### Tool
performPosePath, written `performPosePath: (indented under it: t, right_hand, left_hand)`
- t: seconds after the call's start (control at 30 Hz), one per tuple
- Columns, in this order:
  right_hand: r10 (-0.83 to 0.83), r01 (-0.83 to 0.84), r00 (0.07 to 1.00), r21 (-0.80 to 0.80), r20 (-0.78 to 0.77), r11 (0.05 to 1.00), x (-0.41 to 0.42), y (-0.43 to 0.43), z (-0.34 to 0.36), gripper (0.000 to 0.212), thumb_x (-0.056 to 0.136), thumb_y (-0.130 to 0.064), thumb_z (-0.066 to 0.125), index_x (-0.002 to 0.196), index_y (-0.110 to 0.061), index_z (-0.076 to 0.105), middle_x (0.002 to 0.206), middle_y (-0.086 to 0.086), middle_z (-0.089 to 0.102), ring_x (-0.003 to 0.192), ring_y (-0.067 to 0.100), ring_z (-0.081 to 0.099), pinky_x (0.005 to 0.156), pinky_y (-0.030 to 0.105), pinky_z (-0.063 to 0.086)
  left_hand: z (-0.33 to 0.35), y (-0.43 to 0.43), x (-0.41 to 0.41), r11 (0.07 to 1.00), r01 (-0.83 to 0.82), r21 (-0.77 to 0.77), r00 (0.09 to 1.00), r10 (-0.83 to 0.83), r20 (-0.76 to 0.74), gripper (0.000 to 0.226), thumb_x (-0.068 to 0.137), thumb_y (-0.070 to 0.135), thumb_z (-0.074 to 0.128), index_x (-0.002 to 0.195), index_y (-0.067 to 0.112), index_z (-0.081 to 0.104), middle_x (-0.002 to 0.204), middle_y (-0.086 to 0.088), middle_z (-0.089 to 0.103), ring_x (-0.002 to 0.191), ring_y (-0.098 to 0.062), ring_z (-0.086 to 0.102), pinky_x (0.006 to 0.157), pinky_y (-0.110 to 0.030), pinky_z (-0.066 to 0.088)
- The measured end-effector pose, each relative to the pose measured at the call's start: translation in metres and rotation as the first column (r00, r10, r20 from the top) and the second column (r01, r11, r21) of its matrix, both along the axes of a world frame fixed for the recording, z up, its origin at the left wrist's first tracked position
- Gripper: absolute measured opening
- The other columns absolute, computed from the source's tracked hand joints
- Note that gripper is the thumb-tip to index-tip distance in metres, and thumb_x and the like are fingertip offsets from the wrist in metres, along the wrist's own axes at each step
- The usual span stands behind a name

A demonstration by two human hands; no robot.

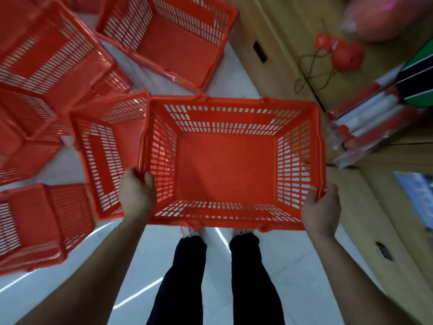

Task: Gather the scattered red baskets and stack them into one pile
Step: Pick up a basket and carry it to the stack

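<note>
Above the pale floor (293, 266) we count six red baskets: one held (225, 170), five scattered to its left and beyond. Our left hand (137, 193) is clamped on its left rim, our right hand (321, 207) on its right rim. It is rectangular slotted plastic with a solid bottom, open side up.

Slatted red basket (225, 165) held upright, empty — other baskets (164, 34) scattered left.
</note>
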State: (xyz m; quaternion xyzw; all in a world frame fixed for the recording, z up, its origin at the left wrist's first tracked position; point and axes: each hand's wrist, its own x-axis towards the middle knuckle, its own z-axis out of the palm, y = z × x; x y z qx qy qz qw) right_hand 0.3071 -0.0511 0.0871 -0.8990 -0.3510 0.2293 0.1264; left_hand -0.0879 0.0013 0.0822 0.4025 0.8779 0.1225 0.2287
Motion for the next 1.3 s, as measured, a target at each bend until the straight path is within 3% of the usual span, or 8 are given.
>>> performPosePath:
  t: [0.17, 0.33, 0.53, 0.7, 0.9, 1.07, 1.17, 1.3]
  right_hand:
    - [0.102, -0.098, 0.993, 0.054, -0.066, 0.994, -0.039, 0.011, 0.129, 0.032, 0.1, -0.029, 0.054, 0.124, -0.008, 0.055, 0.118, 0.015, 0.065, 0.105, 0.037, 0.062, 0.083, 0.044, 0.052]
    - [0.224, -0.209, 0.971, 0.166, -0.078, 0.964, -0.084, 0.034, 0.24, 0.032, 0.099, -0.036, 0.053, 0.125, -0.018, 0.052, 0.118, 0.008, 0.067, 0.102, 0.031, 0.065, 0.082, 0.039, 0.052]
    - [0.464, -0.433, 0.881, 0.237, -0.092, 0.869, -0.15, 0.063, 0.32, 0.025, 0.094, -0.039, 0.054, 0.112, -0.023, 0.057, 0.107, 0.008, 0.07, 0.093, 0.034, 0.066, 0.073, 0.036, 0.046]
    - [0.71, -0.668, 0.698, 0.269, -0.098, 0.694, -0.234, 0.07, 0.363, 0.023, 0.092, -0.035, 0.056, 0.11, -0.021, 0.058, 0.098, 0.008, 0.071, 0.087, 0.036, 0.065, 0.066, 0.034, 0.04]
    - [0.914, -0.845, 0.397, 0.355, -0.086, 0.4, -0.373, 0.034, 0.411, 0.026, 0.093, -0.027, 0.061, 0.116, -0.015, 0.064, 0.106, 0.016, 0.069, 0.099, 0.039, 0.064, 0.079, 0.041, 0.048]
    - [0.972, -0.898, 0.227, 0.374, -0.057, 0.231, -0.488, -0.018, 0.435, 0.028, 0.093, -0.026, 0.062, 0.117, -0.011, 0.064, 0.106, 0.019, 0.07, 0.101, 0.04, 0.064, 0.085, 0.042, 0.048]
    - [0.985, -0.913, 0.167, 0.372, -0.037, 0.169, -0.556, -0.051, 0.445, 0.027, 0.093, -0.027, 0.062, 0.115, -0.012, 0.065, 0.103, 0.018, 0.071, 0.099, 0.039, 0.065, 0.083, 0.041, 0.048]
    - [0.993, -0.917, 0.111, 0.381, -0.042, 0.119, -0.645, -0.09, 0.459, 0.033, 0.092, -0.03, 0.061, 0.121, -0.013, 0.065, 0.108, 0.017, 0.071, 0.103, 0.037, 0.065, 0.088, 0.041, 0.049]
  left_hand:
    - [0.124, -0.005, -0.055, 0.998, -0.006, 0.055, 1.0, 0.005, 0.005, 0.014, 0.093, 0.028, 0.058, 0.092, 0.014, 0.055, 0.092, -0.021, 0.066, 0.086, -0.043, 0.06, 0.07, -0.04, 0.038]
    - [0.239, -0.044, -0.103, 0.987, -0.07, 0.146, 0.997, 0.067, 0.022, 0.016, 0.093, 0.022, 0.061, 0.092, 0.006, 0.063, 0.089, -0.021, 0.068, 0.082, -0.042, 0.062, 0.065, -0.035, 0.034]
    - [0.347, -0.146, -0.137, 0.91, -0.323, 0.261, 0.942, 0.336, -0.005, 0.014, 0.091, 0.015, 0.063, 0.094, 0.001, 0.065, 0.086, -0.019, 0.066, 0.079, -0.039, 0.061, 0.066, -0.032, 0.033]
    - [0.389, -0.258, -0.155, 0.732, -0.617, 0.29, 0.771, 0.635, 0.039, 0.019, 0.09, 0.02, 0.061, 0.098, 0.003, 0.066, 0.09, -0.018, 0.067, 0.083, -0.038, 0.061, 0.074, -0.043, 0.047]
    - [0.418, -0.384, -0.183, 0.418, -0.825, 0.38, 0.48, 0.873, 0.083, 0.015, 0.087, 0.021, 0.063, 0.095, 0.011, 0.071, 0.08, -0.005, 0.068, 0.064, -0.018, 0.054, 0.065, -0.032, 0.04]
    - [0.428, -0.467, -0.231, 0.205, -0.898, 0.389, 0.304, 0.929, 0.212, 0.017, 0.09, 0.027, 0.061, 0.101, 0.017, 0.07, 0.076, 0.006, 0.065, 0.063, -0.008, 0.062, 0.058, -0.027, 0.044]
    - [0.433, -0.507, -0.273, 0.137, -0.915, 0.38, 0.235, 0.946, 0.224, 0.02, 0.091, 0.026, 0.061, 0.104, 0.014, 0.071, 0.076, 0.007, 0.063, 0.061, -0.001, 0.057, 0.057, -0.024, 0.041]
    - [0.445, -0.554, -0.344, 0.079, -0.924, 0.375, 0.198, 0.936, 0.291, 0.023, 0.092, 0.028, 0.06, 0.107, 0.013, 0.07, 0.081, 0.002, 0.07, 0.064, -0.011, 0.065, 0.063, -0.029, 0.051]
